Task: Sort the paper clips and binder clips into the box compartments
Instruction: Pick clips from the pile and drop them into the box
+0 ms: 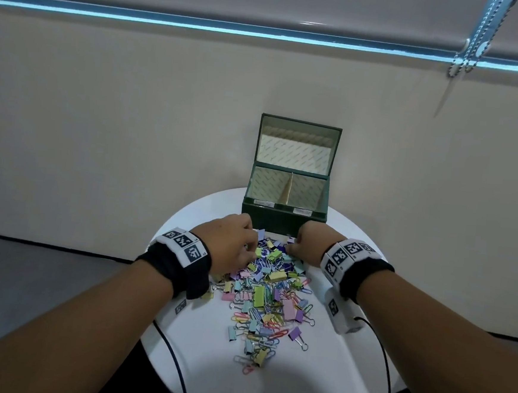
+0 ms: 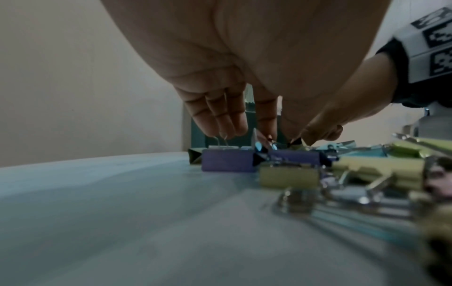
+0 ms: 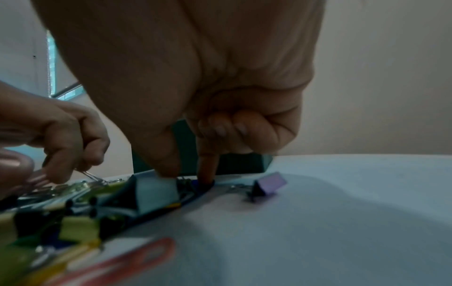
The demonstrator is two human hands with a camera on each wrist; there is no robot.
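Note:
A heap of pastel binder clips and paper clips (image 1: 262,289) covers the middle of a round white table (image 1: 299,379). Behind it stands a green box (image 1: 280,221), lid up, with a left compartment (image 1: 266,186) and a right compartment (image 1: 306,194); I see nothing in either. My left hand (image 1: 248,252) reaches into the heap's far left and pinches a thin silver wire (image 3: 91,175), either a paper clip or a clip's handle. At the far right of the heap my right hand (image 3: 188,174) pinches a light blue binder clip (image 3: 156,193), its other fingers curled.
A lone purple binder clip (image 3: 269,183) lies just right of my right hand. Another purple binder clip (image 2: 227,162) sits under my left fingers. Two black cables (image 1: 174,354) (image 1: 388,364) run off the table's front. The box backs onto a beige wall.

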